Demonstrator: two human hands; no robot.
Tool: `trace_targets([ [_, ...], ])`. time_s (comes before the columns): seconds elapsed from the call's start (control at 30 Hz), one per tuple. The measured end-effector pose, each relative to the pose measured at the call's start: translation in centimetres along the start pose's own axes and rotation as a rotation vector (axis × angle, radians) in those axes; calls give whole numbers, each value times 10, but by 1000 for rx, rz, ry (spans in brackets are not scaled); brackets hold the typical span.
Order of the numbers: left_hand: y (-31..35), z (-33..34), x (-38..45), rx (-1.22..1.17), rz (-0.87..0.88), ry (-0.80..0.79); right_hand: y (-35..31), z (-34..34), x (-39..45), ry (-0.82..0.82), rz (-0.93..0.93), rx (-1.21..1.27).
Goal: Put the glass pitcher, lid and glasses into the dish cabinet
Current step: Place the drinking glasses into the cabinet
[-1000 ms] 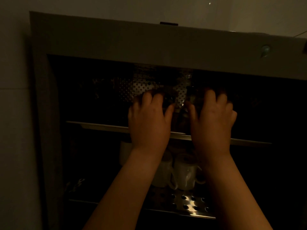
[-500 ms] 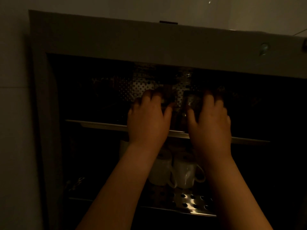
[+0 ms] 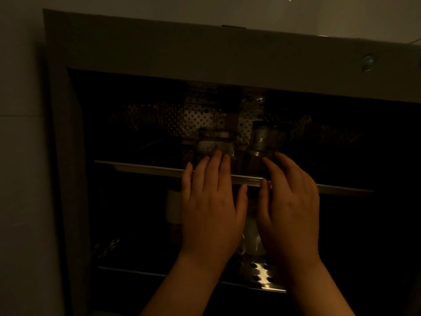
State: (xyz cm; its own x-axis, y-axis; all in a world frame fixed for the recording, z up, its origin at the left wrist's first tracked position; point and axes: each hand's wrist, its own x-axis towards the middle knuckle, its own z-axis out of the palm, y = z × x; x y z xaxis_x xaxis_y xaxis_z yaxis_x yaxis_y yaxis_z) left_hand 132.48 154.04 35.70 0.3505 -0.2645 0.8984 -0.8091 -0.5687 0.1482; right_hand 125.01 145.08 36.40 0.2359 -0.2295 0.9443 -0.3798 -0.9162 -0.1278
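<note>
The scene is very dark. Two clear glasses stand side by side on the upper shelf of the open dish cabinet [image 3: 159, 49]: a left glass [image 3: 214, 142] and a right glass [image 3: 264, 140]. My left hand [image 3: 211, 201] hovers in front of the shelf edge with fingers straight, its fingertips just below the left glass. My right hand [image 3: 289, 201] is beside it, fingers straight and spread, fingertips near the base of the right glass. Neither hand holds anything. No pitcher or lid can be made out.
A metal rail [image 3: 141, 166] fronts the upper shelf. White mugs [image 3: 251, 240] stand on the perforated lower shelf [image 3: 259, 272], partly hidden behind my hands. A perforated metal back panel [image 3: 196, 117] glints inside. A pale wall [image 3: 20, 156] lies to the left.
Both hands have let go of the glasses and drawn back and down from the upper shelf. The two glasses now stand free on the shelf.
</note>
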Motion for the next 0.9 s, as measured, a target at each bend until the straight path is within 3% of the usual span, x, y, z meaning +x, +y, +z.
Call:
trace_targets([
  [0.53, -7, 0, -18, 42, 73, -62, 2, -15, -18, -154, 4, -111],
  [0.73, 13, -7, -54, -83, 41, -145, 3, -50, -47, -247, 65, -64],
  [0.9, 51, -15, -89, -247, 114, -235, 13, -102, -76, -253, 123, -176],
])
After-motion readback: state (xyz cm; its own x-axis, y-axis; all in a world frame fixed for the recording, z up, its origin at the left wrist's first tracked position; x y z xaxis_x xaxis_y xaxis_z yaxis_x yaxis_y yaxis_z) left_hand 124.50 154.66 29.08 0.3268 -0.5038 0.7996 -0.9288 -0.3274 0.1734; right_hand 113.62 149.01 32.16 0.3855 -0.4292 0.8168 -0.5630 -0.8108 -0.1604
